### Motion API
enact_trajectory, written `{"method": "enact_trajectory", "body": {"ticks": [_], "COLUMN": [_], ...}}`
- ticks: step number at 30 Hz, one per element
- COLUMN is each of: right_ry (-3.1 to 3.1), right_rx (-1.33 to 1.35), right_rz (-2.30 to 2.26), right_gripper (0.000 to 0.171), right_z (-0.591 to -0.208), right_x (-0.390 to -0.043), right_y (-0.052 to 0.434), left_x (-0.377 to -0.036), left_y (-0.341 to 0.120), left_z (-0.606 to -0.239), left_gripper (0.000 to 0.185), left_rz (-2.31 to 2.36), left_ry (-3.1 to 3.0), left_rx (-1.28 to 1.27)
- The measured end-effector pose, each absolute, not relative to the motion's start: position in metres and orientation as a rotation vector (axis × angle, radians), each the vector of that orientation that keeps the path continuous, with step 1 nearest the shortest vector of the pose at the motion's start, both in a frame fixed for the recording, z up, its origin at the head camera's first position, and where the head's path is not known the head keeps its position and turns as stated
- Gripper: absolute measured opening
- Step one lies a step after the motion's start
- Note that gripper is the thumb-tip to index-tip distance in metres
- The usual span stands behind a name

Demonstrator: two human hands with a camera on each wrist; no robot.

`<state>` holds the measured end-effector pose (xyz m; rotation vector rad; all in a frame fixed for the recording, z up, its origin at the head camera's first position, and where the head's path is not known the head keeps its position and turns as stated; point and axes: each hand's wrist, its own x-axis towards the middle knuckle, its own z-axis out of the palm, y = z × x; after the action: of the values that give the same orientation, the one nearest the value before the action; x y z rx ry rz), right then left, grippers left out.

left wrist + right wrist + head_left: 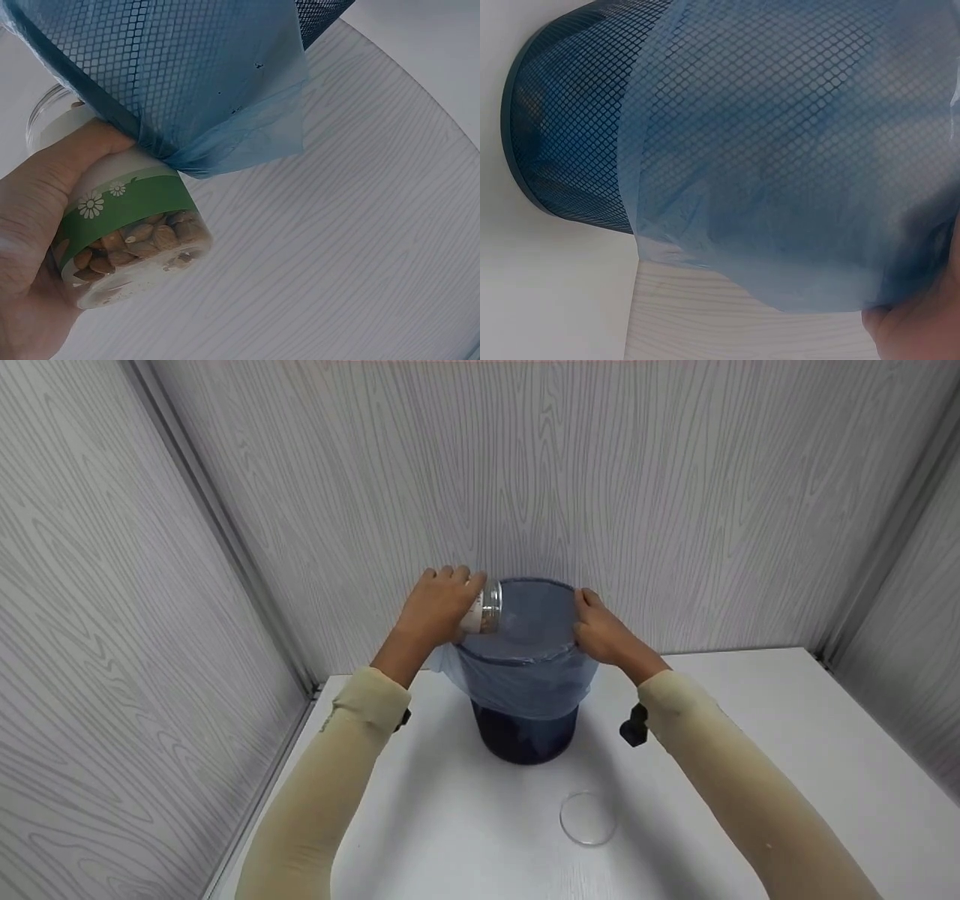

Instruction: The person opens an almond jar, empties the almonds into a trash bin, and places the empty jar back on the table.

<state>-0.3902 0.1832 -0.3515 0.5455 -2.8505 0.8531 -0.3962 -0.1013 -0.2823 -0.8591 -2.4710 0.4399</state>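
A dark mesh wastebasket [521, 740] stands upright on the table, lined with a translucent blue plastic bag [525, 686] folded out over its rim. My left hand [441, 606] grips a clear jar [491, 619] at the basket's left rim. The jar is tilted onto its side, its mouth toward the basket's opening. In the left wrist view, almonds [139, 241] show inside it below a green label band [127, 201] with white flowers. At the opposite side of the rim, my right hand [602, 634] pinches the bag and rim, its fingertips partly hidden.
On the white table [465, 825], in front of the basket, lies a clear round lid or ring [562, 819]. Wood-grain panels [360, 472] enclose the table at the back and on both sides, the back one close behind the basket.
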Motion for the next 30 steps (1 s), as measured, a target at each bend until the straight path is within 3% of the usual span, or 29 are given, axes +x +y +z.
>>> {"method": "enact_trajectory", "body": {"ticks": [8,19,30], "right_ry": [-2.833,-2.846,-2.838], "right_rx": [0.537,0.556,0.56], "right_rz": [0.87,0.857,0.852], "right_gripper": [0.067,0.068,0.065], "right_z": [-0.351,-0.355,-0.351], "right_x": [-0.39,-0.386,-0.387], "right_y": [0.185,0.171,0.172], "left_x": [-0.397,-0.396,-0.394], "left_y": [-0.095,-0.09,-0.092], "left_z": [-0.284,-0.303,-0.298], "left_gripper": [0.084,0.063,0.088], "left_rz": [0.456,0.667,0.645], "left_ry": [-2.435,-2.232,-2.28], "left_rx": [-0.857,-0.899,-0.897]}}
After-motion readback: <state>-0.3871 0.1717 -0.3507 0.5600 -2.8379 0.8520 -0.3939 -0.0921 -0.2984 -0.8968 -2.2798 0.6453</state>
